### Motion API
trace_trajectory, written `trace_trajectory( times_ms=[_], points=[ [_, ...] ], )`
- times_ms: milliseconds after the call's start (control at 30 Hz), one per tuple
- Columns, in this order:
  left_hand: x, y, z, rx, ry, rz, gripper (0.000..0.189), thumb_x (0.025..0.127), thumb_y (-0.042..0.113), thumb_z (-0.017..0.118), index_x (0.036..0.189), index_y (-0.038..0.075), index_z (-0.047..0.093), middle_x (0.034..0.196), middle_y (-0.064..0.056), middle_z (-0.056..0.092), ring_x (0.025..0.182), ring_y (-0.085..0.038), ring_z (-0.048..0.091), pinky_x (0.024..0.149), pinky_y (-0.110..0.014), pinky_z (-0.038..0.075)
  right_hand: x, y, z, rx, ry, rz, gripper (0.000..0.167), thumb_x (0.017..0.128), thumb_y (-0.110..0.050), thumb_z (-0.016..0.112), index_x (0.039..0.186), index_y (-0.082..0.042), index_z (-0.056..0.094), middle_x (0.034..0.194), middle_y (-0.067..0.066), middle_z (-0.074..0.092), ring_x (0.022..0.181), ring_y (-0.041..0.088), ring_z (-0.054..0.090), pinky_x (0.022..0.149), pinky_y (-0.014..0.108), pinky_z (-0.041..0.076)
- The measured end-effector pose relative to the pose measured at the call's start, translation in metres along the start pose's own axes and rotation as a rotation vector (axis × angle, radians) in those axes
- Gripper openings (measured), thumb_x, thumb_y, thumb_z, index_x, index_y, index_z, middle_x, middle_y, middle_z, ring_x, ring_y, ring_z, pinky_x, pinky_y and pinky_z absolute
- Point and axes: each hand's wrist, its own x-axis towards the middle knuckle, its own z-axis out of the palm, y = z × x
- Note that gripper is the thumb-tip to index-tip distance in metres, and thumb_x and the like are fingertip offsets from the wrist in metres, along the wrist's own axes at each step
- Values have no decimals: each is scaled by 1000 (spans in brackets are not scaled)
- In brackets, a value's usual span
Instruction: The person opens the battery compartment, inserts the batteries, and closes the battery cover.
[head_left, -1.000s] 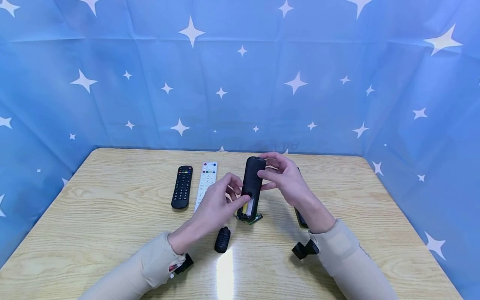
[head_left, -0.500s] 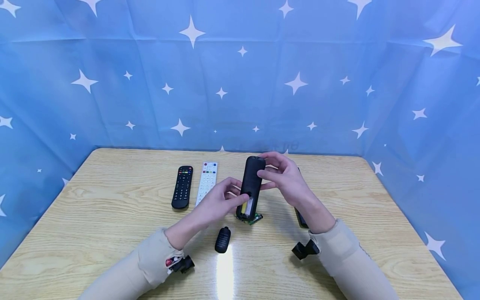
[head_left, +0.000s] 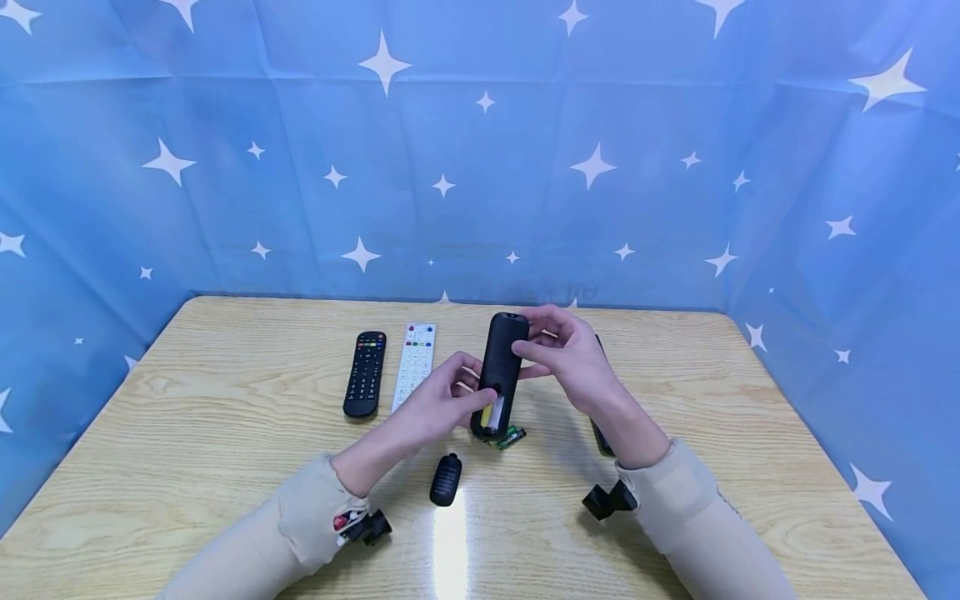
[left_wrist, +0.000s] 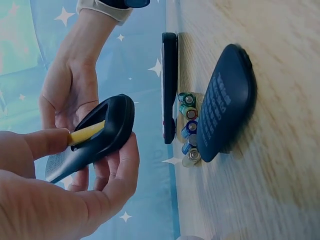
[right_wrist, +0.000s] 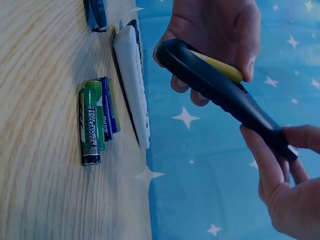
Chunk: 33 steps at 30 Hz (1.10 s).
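A black remote control point(head_left: 501, 354) is held above the table, back up, its battery compartment uncovered. My left hand point(head_left: 438, 400) grips its lower end, fingers wrapped underneath and thumb at the end of a yellow battery point(left_wrist: 87, 133). That battery tilts up out of the compartment in both wrist views. Beside it in the head view lies a whitish battery point(head_left: 497, 412). My right hand point(head_left: 573, 358) holds the other end of the remote between thumb and fingers. Below, on the table, rest the black battery cover point(head_left: 446, 481) and a row of several loose batteries point(right_wrist: 91, 122).
Left of the hands lie another black remote point(head_left: 365, 375) and a white remote point(head_left: 412, 362), buttons up. A dark, slim object point(head_left: 602, 437) is partly hidden under my right forearm. A blue star-patterned curtain point(head_left: 480, 208) hangs behind the wooden table point(head_left: 225, 500).
My left hand has moved slightly, its thumb staying by the compartment. The remote has shifted a little to the left. My right hand keeps its hold almost unmoved.
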Motion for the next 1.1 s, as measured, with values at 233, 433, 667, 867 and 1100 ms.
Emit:
trace_trajectory(
  times_ms=[233,433,667,867,1100],
  points=[
    [0,0,0,-1,3,17,28,100,14,67,123,5,53,107,-14,60,84,-22,61,76,-48,57,-1,-1,2,-15,10,-16,39,93,9,68,129,5,57,108,19,55,94,26,66,74,53,62],
    [0,-1,0,-1,9,26,27,99,12,68,121,6,53,104,-14,60,85,-23,61,75,-47,57,-2,-2,3,-23,15,-23,37,92,10,69,127,5,57,108,19,55,91,27,66,72,53,61],
    [0,0,-1,13,16,28,25,98,10,68,119,6,54,102,-13,60,84,-23,61,73,-46,57,-1,0,3,-37,8,-33,37,92,10,69,126,5,58,106,19,55,89,27,65,72,53,62],
    [1,0,-1,21,12,41,24,97,7,67,117,6,54,100,-14,60,81,-23,61,71,-45,57,-2,1,4,-53,8,-38,37,91,9,70,126,4,58,106,19,56,91,28,65,72,53,62],
    [0,0,-1,69,-34,62,22,101,6,63,119,4,50,101,-13,59,83,-23,58,71,-41,53,-2,3,3,-66,20,-35,38,91,8,70,127,3,59,107,20,56,92,28,64,72,52,62]
  ],
)
